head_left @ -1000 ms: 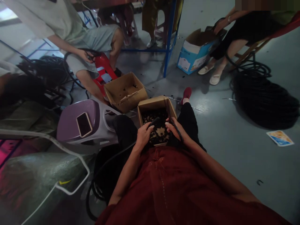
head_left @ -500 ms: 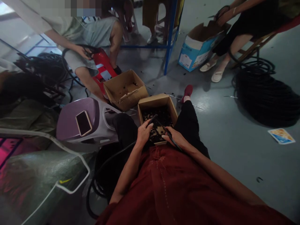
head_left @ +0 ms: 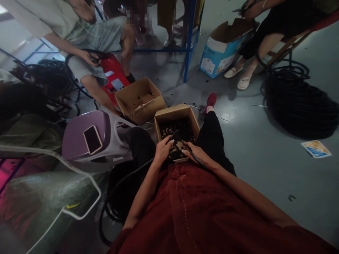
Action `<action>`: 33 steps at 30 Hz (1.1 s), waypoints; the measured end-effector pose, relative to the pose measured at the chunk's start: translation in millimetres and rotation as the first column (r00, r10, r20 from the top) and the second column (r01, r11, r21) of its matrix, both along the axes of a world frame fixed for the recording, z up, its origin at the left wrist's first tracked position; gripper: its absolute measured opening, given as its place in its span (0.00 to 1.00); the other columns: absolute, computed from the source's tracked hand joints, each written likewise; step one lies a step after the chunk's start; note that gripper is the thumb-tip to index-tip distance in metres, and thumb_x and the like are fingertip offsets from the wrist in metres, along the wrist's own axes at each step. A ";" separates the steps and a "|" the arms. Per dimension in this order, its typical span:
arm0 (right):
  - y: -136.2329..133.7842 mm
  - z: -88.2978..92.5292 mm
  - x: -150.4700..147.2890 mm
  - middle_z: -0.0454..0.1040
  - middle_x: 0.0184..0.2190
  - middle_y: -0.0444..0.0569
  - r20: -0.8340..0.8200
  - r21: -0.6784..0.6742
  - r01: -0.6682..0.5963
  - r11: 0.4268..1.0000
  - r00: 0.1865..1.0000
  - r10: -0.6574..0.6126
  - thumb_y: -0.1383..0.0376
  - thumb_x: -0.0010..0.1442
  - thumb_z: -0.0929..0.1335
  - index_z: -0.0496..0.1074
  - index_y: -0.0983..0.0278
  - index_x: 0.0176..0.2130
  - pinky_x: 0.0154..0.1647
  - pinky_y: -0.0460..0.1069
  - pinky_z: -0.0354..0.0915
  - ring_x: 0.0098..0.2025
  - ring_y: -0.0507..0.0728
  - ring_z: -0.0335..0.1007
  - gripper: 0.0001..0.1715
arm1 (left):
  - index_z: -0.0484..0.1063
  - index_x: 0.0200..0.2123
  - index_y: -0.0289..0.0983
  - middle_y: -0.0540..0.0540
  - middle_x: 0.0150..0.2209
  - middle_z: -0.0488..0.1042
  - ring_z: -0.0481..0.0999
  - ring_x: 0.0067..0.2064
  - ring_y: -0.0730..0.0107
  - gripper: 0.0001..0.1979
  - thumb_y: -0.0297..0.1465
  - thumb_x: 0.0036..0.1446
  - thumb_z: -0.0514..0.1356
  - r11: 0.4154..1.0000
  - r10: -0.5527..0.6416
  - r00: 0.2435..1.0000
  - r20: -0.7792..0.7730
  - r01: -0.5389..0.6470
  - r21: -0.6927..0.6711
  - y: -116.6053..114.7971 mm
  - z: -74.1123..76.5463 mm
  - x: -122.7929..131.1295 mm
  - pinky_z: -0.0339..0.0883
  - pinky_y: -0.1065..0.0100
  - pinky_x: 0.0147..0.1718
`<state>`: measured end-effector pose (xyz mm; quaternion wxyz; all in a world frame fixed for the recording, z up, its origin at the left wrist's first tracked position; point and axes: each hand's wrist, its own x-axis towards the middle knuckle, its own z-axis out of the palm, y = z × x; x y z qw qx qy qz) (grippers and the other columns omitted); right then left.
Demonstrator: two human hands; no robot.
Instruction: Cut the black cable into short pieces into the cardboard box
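My left hand (head_left: pixel 162 150) is closed around a black hose (head_left: pixel 174 134), whose free end sticks out past my fingers. The hose runs back under my left forearm to loops on the floor. Opposite it, my right hand (head_left: pixel 196 153) grips a slim dark tool (head_left: pixel 198 161); its handle lies along my wrist and its tip points at the hose end. Whether the tool is scissors I cannot tell. Below both hands, between my legs, stands an open cardboard box (head_left: pixel 173 112) with many small black pieces (head_left: pixel 182 126) inside.
Another cardboard box (head_left: pixel 152 108) adjoins mine. A purple stool (head_left: pixel 75 135) with a phone (head_left: pixel 92 139) stands at my left. One co-worker holds black hose; another holds scissors (head_left: pixel 241 10) over a blue-white box (head_left: pixel 214 60). A large black hose coil (head_left: pixel 299 106) lies right.
The view has shifted slightly. My hands keep almost the same pose, with the tool's tip still near the hose end. The scissors of the co-worker at right have moved up a little.
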<state>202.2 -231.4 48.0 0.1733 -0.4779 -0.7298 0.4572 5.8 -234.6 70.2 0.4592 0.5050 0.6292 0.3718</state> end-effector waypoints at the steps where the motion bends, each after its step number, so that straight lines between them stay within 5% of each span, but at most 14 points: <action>1: 0.1 -0.9 0.7 0.74 0.42 0.53 0.017 -0.001 -0.016 1.000 1.000 0.016 0.57 0.59 0.63 0.65 0.62 0.49 0.42 0.50 0.63 0.43 0.58 0.71 0.20 | 0.74 0.48 0.37 0.47 0.42 0.77 0.73 0.40 0.69 0.17 0.34 0.56 0.56 1.000 -0.006 1.000 -0.008 0.006 -0.005 0.1 -1.5 0.0 0.66 0.70 0.42; 13: -0.6 -3.8 4.5 0.73 0.34 0.53 0.238 -0.013 -0.084 0.996 0.968 0.084 0.61 0.60 0.60 0.64 0.65 0.41 0.34 0.47 0.59 0.35 0.57 0.71 0.11 | 0.72 0.46 0.32 0.49 0.27 0.71 0.67 0.26 0.76 0.20 0.39 0.59 0.51 0.986 -0.129 0.991 -0.046 0.124 -0.110 5.8 -13.8 -5.3 0.60 0.74 0.27; 27: -0.7 -5.6 4.6 0.74 0.34 0.52 0.297 -0.042 -0.072 0.997 0.952 0.081 0.60 0.61 0.61 0.64 0.64 0.42 0.34 0.46 0.58 0.35 0.57 0.71 0.11 | 0.70 0.42 0.31 0.50 0.28 0.70 0.65 0.25 0.78 0.15 0.36 0.60 0.51 0.955 -0.190 0.975 0.119 0.212 -0.208 12.3 -10.0 -10.4 0.58 0.75 0.25; 30: 0.8 -7.2 4.6 0.73 0.36 0.52 0.283 -0.066 -0.075 0.995 0.955 0.091 0.59 0.61 0.61 0.64 0.64 0.43 0.36 0.47 0.59 0.37 0.57 0.71 0.13 | 0.71 0.44 0.31 0.49 0.29 0.73 0.68 0.26 0.76 0.16 0.35 0.61 0.51 0.960 -0.214 0.977 0.021 0.215 -0.178 12.5 -13.7 -10.6 0.61 0.74 0.27; 33: 2.3 -9.2 4.3 0.73 0.40 0.54 0.236 -0.106 -0.086 0.991 0.966 0.109 0.58 0.61 0.61 0.64 0.65 0.46 0.39 0.48 0.61 0.41 0.59 0.71 0.17 | 0.73 0.45 0.32 0.45 0.37 0.76 0.73 0.35 0.71 0.14 0.33 0.61 0.53 0.974 -0.223 0.942 -0.253 0.207 -0.088 12.3 -18.4 -10.2 0.65 0.71 0.36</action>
